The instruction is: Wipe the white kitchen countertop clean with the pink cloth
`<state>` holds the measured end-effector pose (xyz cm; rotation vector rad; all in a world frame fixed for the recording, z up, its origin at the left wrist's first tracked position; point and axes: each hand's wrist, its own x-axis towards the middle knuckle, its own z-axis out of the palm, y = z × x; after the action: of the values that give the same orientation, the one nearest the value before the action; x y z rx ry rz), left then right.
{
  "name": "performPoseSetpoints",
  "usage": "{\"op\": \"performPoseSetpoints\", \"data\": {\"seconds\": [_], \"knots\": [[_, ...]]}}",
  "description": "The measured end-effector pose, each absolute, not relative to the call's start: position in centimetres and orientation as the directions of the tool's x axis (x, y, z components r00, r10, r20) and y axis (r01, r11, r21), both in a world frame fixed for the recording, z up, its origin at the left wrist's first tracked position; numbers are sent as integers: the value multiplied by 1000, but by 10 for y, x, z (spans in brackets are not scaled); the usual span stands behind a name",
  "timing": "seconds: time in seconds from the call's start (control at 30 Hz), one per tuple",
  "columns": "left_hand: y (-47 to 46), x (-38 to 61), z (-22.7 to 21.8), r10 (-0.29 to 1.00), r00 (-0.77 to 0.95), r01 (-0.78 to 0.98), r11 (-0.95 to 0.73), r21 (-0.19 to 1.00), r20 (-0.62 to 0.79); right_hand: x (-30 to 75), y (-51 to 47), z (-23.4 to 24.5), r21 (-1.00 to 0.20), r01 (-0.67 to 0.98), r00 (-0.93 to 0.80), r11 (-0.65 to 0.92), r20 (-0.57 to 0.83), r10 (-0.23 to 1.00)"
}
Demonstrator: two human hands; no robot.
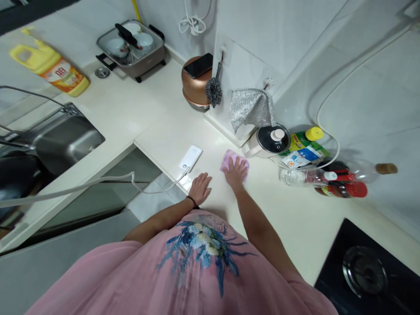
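My right hand (236,171) lies flat on a pink cloth (230,158), pressing it onto the cream countertop (278,210). My left hand (200,187) rests palm down on the counter's front edge, fingers spread, holding nothing. A white power bank (190,158) with a white cable (98,183) lies just beyond the left hand. A small white pot with a dark lid (271,141) stands right of the cloth.
Bottles and a packet (315,164) cluster at the right by the wall. A black gas hob (370,271) is at the lower right. A steel sink (62,140), a yellow detergent bottle (49,65), an electric pan (131,46) and a copper pot with a phone (197,81) lie beyond.
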<state>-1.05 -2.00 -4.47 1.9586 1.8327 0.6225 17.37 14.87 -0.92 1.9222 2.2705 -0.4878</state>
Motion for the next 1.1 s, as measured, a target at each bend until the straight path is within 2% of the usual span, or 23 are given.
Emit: {"op": "performPoseSetpoints", "data": {"seconds": [0.07, 0.17, 0.23, 0.3, 0.4, 0.5, 0.57, 0.63, 0.7, 0.77, 0.83, 0.93, 1.03, 1.1], "knots": [[-19, -11, -45, 997, 42, 812, -73, 578, 66, 160, 106, -11, -223, 924, -361, 312, -231, 903], [-17, -12, -43, 997, 48, 795, -79, 601, 68, 154, 40, -16, -286, 796, -590, 533, -169, 790], [-16, -12, -41, 996, 63, 791, -84, 605, 56, 164, 7, -19, -305, 744, -653, 594, -147, 743], [-15, -12, -39, 996, 78, 798, -87, 596, 41, 185, -15, -22, -301, 754, -642, 584, -148, 752], [-15, -12, -37, 995, 94, 817, -91, 570, 23, 233, -34, -24, -234, 871, -478, 432, -200, 855], [-16, -11, -35, 994, 107, 835, -92, 542, 3, 296, -46, -25, -134, 980, -178, 149, -246, 953], [-15, -10, -35, 994, 110, 846, -89, 526, -9, 345, -57, -25, -91, 993, 55, -79, -245, 968], [-15, -10, -36, 994, 107, 853, -83, 515, -18, 396, -70, -23, -70, 943, 303, -326, -223, 926], [-15, -10, -37, 994, 103, 856, -77, 511, -24, 442, -81, -21, -64, 833, 527, -549, -211, 823], [-15, -10, -39, 995, 101, 854, -75, 515, -22, 475, -84, -17, -57, 715, 677, -696, -189, 711], [-15, -11, -41, 995, 102, 846, -78, 527, -15, 485, -74, -11, -58, 665, 731, -744, -153, 665], [-15, -11, -42, 995, 98, 830, -80, 552, -4, 450, -38, -1, -69, 721, 678, -690, -141, 722], [-15, -11, -41, 996, 89, 819, -71, 569, -3, 367, -3, 5, -22, 845, 498, -534, -329, 802], [-15, -10, -39, 997, 80, 819, -61, 571, -8, 304, 6, 5, -83, 926, 312, -369, -387, 868]]}}
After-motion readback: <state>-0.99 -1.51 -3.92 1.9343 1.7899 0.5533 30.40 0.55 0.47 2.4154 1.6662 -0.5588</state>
